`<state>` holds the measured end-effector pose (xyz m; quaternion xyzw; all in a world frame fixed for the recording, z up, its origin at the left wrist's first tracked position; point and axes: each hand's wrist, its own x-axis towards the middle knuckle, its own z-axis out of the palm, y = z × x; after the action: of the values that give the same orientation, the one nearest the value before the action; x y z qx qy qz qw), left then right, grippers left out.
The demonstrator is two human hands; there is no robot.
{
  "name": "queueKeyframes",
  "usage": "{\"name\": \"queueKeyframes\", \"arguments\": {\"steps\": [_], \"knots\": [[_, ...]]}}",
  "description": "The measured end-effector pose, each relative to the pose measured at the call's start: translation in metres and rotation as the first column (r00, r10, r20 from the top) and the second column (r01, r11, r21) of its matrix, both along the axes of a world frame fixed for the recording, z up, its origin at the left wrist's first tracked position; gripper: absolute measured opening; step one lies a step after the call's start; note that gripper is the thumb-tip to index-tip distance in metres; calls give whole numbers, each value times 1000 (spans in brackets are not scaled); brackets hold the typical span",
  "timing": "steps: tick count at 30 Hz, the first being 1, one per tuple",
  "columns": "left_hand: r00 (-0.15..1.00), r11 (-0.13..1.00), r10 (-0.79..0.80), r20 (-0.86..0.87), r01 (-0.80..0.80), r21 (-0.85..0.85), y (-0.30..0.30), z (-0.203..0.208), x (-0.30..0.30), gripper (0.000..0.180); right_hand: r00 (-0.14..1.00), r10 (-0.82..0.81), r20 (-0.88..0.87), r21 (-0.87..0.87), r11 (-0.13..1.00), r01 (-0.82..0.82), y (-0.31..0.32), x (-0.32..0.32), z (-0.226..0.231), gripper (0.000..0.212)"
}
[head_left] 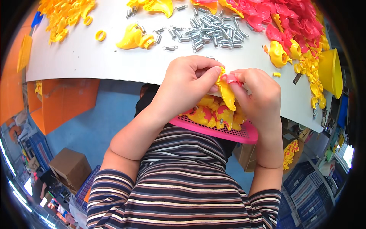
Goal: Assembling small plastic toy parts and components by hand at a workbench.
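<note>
My left hand [188, 82] and my right hand [257, 93] meet at the near edge of the white table [95, 61]. Together they pinch a yellow plastic toy part [227, 95] with a small pink piece [231, 79] at its top, under my right thumb and fingers. Below the hands, on my lap, a pink mesh basket [228, 133] holds several assembled yellow and red pieces [211, 114].
A heap of small metal springs [209, 32] lies at the table's middle back. Red plastic parts [282, 19] pile at the right, yellow parts [63, 15] at the left, a yellow shell [131, 38] between. A yellow funnel [331, 70] sits far right. Cardboard box [70, 166] on the floor.
</note>
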<state>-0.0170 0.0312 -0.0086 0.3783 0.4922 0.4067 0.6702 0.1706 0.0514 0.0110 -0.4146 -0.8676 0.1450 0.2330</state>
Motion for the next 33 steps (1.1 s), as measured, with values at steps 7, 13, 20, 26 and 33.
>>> {"name": "queueKeyframes", "arguments": {"steps": [7,13,20,26,33], "knots": [[999,1000,-22,-42,23,14,0,2,0,23,983,30,-183,32,999,-25,2,-1,-10,19],[992,997,-17,-123,26,72,-1,-1,-1,21,993,101,-61,126,988,-93,-8,-6,-7,25],[986,991,-50,-158,69,116,-3,2,3,19,953,-68,-295,-391,919,-56,-7,6,-4,23],[991,988,6,-136,15,154,-6,-3,4,20,944,-163,-287,-718,689,-99,0,27,21,39],[985,980,19,-169,15,197,-6,-6,7,20,913,-283,-294,-744,668,-33,-6,33,16,21]]}}
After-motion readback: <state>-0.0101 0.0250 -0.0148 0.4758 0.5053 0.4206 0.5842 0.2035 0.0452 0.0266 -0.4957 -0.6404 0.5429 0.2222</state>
